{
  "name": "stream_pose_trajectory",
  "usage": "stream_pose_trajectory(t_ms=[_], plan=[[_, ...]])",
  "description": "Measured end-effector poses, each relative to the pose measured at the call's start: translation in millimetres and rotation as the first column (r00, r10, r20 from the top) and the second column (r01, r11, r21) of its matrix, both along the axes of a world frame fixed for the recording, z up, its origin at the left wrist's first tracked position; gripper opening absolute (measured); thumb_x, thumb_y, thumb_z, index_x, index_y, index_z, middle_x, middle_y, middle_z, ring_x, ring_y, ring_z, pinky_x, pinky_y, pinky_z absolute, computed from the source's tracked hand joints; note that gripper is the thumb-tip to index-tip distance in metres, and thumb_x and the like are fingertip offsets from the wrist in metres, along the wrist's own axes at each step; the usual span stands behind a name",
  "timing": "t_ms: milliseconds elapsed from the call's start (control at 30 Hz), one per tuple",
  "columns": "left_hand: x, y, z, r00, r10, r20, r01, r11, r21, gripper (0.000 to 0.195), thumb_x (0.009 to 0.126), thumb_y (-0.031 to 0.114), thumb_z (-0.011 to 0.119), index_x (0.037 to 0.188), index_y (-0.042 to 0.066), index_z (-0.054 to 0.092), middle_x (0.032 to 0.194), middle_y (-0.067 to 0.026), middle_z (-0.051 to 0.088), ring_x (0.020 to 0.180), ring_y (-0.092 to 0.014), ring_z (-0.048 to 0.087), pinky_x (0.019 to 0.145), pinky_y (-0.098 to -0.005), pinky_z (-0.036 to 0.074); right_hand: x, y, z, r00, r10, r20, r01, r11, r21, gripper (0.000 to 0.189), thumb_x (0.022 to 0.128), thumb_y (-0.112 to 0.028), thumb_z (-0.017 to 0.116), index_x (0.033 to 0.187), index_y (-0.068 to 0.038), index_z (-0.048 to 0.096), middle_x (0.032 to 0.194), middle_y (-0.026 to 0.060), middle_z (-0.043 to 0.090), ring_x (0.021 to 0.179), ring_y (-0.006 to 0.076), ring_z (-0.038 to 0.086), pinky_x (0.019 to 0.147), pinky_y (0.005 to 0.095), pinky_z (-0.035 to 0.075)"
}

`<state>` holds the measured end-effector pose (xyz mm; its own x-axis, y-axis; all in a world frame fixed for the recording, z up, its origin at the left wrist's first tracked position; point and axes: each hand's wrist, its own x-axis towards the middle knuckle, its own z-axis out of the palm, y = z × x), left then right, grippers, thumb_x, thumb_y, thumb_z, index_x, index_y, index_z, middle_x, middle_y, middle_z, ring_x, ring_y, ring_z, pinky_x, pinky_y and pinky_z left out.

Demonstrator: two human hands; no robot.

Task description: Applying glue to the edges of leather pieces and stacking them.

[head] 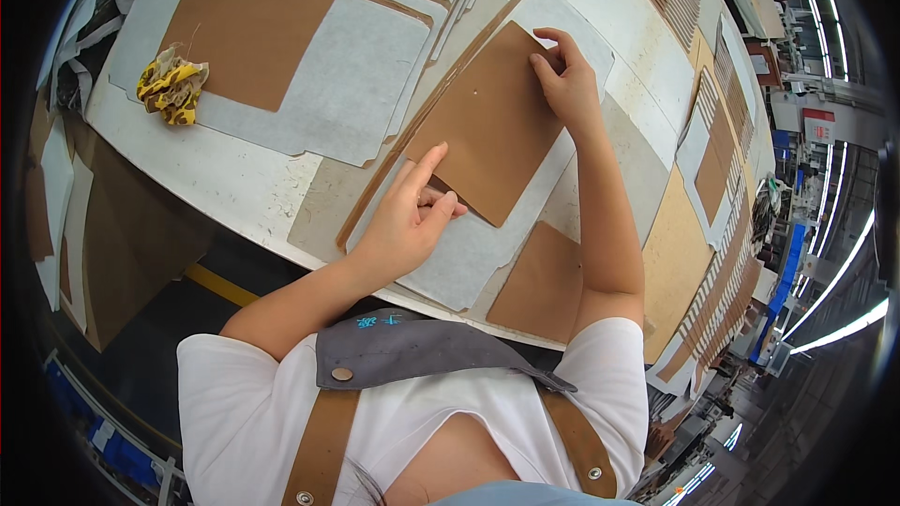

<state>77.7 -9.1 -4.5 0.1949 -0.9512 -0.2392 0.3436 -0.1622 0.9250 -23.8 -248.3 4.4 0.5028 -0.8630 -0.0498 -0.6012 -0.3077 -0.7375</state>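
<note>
A brown leather-like panel [485, 126] lies at a slant over a white backing sheet [450, 260], with a small pale mark on its face. My left hand [404, 225] is at the panel's near left edge. Its index finger reaches onto the brown face, while the thumb and curled fingers are just off the edge, where a dark gap shows beneath. At the far right edge, my right hand [569, 81] has its thumb on the panel and its index finger past the edge; the other fingers are partly hidden. Narrow brown strips [429, 105] run along the backing's left side.
Left, overlapping white sheets carry brown panels [246, 35]. A crumpled yellow patterned cloth [172, 84] lies on them. Another brown piece [538, 281] is near the table's front edge. More layered pieces [717, 183] extend along the right side of the white table [260, 193].
</note>
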Motion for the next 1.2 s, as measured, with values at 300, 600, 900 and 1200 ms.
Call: stream_pose_trajectory(t_ms=[300, 600, 900, 1200], plan=[[1.0, -0.7, 1.5, 1.0, -0.016, 0.001, 0.016, 1.0, 0.01, 0.051, 0.091, 0.002, 0.046, 0.138, -0.004, 0.025, 0.113, -0.0142, 0.039, 0.093, -0.019, 0.061, 0.082, -0.0286, 0.051, 5.7, -1.1, -4.0, 0.992, 0.128, -0.001, -0.125, 0.971, -0.202, 0.022, 0.084, -0.007, 0.057, 0.105, -0.011, 0.062, 0.084, 0.0045, 0.058, 0.072, 0.0142, 0.054, 0.071, 0.0278, 0.045], [1.0, -1.3, 1.1, 1.0, -0.029, -0.011, 0.029, 1.0, 0.011, 0.052, 0.091, 0.003, 0.046, 0.138, -0.005, 0.024, 0.112, -0.0141, 0.039, 0.094, -0.018, 0.06, 0.082, -0.0275, 0.05, 3.6, 7.2, 5.7, 0.903, 0.151, -0.402, -0.373, 0.738, -0.562, 0.02, 0.084, -0.015, 0.054, 0.103, -0.015, 0.062, 0.107, 0.0093, 0.058, 0.093, 0.0265, 0.056, 0.081, 0.038, 0.044], [2.8, -1.3, 3.5, 0.999, -0.032, -0.019, 0.033, 0.998, 0.05, 0.052, 0.091, 0.003, 0.047, 0.138, -0.005, 0.025, 0.111, -0.0141, 0.04, 0.093, -0.017, 0.061, 0.082, -0.0267, 0.05, -0.7, 68.5, 11.0, 0.804, 0.56, -0.198, -0.582, 0.676, -0.452, 0.027, 0.077, -0.004, 0.062, 0.103, -0.009, 0.062, 0.113, 0.006, 0.058, 0.105, 0.0259, 0.053, 0.091, 0.0382, 0.04], [6.1, 0.1, 9.0, 0.996, -0.039, -0.081, 0.045, 0.996, 0.075, 0.052, 0.091, 0.005, 0.048, 0.137, -0.001, 0.025, 0.109, -0.0129, 0.045, 0.088, -0.015, 0.061, 0.079, -0.0262, 0.05, -8.2, 76.1, -13.3, 0.792, 0.586, -0.171, -0.584, 0.646, -0.493, 0.028, 0.075, -0.005, 0.062, 0.102, -0.011, 0.063, 0.111, 0.0038, 0.056, 0.107, 0.0258, 0.052, 0.09, 0.0381, 0.04]])
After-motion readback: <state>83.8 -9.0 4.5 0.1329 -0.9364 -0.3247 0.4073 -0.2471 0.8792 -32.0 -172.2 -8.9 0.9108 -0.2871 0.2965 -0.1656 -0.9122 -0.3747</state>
